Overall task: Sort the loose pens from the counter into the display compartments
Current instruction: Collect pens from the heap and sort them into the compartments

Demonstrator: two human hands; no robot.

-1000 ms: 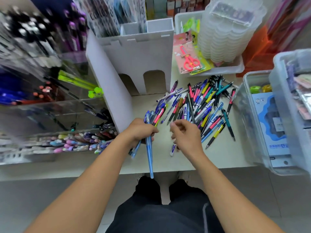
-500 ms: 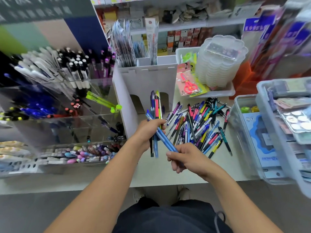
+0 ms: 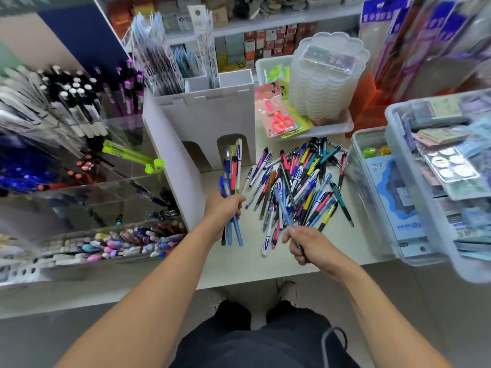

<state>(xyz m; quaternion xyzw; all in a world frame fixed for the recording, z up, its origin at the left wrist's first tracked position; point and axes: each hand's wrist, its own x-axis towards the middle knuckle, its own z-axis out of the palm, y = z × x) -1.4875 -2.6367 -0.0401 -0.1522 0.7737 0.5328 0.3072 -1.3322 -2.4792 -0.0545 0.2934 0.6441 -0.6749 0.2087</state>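
The left hand is gripping a bundle of pens, their tips standing up in front of the white stand. The right hand is pinching one blue pen, which is slanting up over the pile lying loose on the tabletop. The clear display compartments are sitting to the left, partly filled with pens.

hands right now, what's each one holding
Left hand: closed round a bundle of pens.
Right hand: closed on one light blue pen, beside the loose pile.
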